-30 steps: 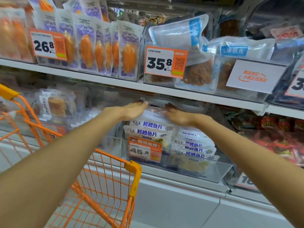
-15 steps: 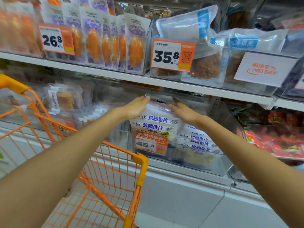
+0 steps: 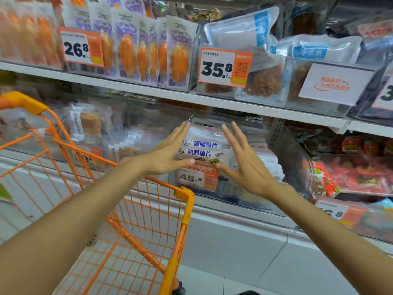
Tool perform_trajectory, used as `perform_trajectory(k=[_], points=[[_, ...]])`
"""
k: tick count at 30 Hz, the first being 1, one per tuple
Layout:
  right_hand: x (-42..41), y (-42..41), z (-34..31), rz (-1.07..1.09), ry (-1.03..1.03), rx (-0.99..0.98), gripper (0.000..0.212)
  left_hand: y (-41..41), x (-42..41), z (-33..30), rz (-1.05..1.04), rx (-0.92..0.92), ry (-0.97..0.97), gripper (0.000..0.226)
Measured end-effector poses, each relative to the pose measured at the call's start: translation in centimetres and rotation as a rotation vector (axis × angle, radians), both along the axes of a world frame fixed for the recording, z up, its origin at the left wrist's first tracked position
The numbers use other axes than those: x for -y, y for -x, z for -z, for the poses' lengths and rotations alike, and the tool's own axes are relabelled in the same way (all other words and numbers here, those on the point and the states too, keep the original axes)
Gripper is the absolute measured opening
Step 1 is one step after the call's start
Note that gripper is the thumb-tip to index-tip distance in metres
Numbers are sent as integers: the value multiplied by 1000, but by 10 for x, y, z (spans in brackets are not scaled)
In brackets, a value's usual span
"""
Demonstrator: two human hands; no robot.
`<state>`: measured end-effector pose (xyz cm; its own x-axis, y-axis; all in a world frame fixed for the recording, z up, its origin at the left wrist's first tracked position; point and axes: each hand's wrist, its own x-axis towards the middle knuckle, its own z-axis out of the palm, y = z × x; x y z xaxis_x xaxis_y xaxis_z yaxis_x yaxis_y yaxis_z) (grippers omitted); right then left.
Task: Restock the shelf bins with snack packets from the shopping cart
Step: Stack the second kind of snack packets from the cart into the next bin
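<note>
Near left: orange wire-mesh shopping cart (image 3: 136,237), powder-coated grid w/ yellow plastic corner caps; mesh bottom visible, no pkts seen in the part in view. Floor below is pale tile.

Mid: both forearms reach fwd over cart rim. Left hand (image 3: 168,154) flat, fingers straight & together, thumb out, holding nothing. Right hand (image 3: 244,160) fingers straight & splayed, also holding nothing. Palms face each other, flanking the snack packets (image 3: 207,149), in front of the stack; contact unclear.

Pkts: flat white glossy pouches w/ blue print, stacked in a clear hard-plastic shelf bin (image 3: 244,201) on the lower shelf. Orange/white price tag (image 3: 197,177) reads 45.8 on bin front.

Right of that: red crinkly foil packs (image 3: 357,177) in adjacent clear bin.

Far, upper shelf: white metal shelf edge (image 3: 148,90). Upright purple/orange pouches (image 3: 148,50) behind 26.8 tag, frosted bags w/ brown contents (image 3: 263,79) by 35.8 tag.
</note>
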<state>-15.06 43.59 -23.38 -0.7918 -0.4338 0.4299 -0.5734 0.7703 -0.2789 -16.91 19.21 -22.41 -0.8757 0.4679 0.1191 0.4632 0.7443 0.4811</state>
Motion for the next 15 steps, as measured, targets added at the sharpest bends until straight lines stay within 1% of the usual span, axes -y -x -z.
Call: perform_trajectory(k=[1, 2, 4, 6, 8, 10, 12, 15], points=[[-2, 2, 2, -29, -24, -28, 80, 3, 0, 2, 9, -49, 9, 92], [-5, 5, 4, -47, -16, -8, 73, 7, 0, 5, 16, -87, 17, 89], [-10, 10, 9, -68, 22, 61, 65, 12, -4, 8, 20, -131, 46, 83], [-11, 17, 13, -88, 48, 82, 60, 18, -6, 9, -6, -130, 74, 77], [-8, 24, 14, -113, 53, 74, 57, 23, -4, 8, -20, -116, 78, 74], [-11, 29, 16, -128, 45, 78, 57, 27, -7, 11, -10, -107, 41, 73], [-17, 29, 16, -132, 47, 99, 57, 26, -14, 14, 1, -122, -3, 68], [-22, 27, 18, -113, 57, 102, 56, 24, -23, 17, -23, -150, 2, 60]])
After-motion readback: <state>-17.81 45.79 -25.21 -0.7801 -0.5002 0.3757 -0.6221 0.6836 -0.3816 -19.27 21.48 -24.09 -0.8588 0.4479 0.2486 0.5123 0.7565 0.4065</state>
